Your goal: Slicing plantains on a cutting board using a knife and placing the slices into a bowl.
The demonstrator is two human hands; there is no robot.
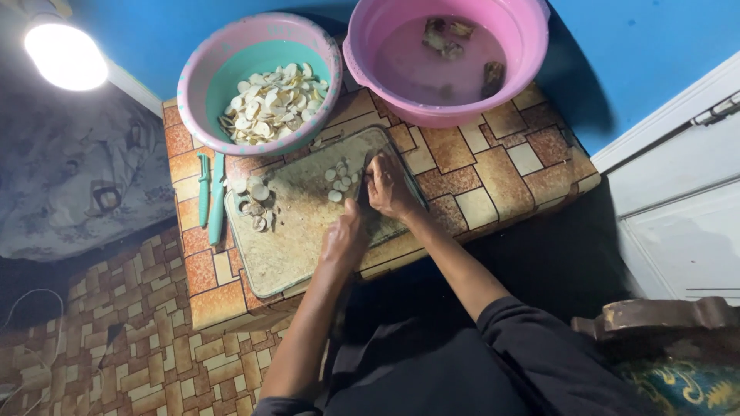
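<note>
Lying at nine o'clock from the cutting board (301, 231) are two teal tools (210, 196). On the board, the left hand (344, 240) is closed on a knife handle; the blade is hard to see. At one o'clock from it, the right hand (391, 189) pinches something small, beside white slices (339, 179). At twelve o'clock stand two pink bowls (199, 73).

Pale round slices (339, 179) lie loosely heaped (some overlapping) on the cutting board (293, 231).
</note>
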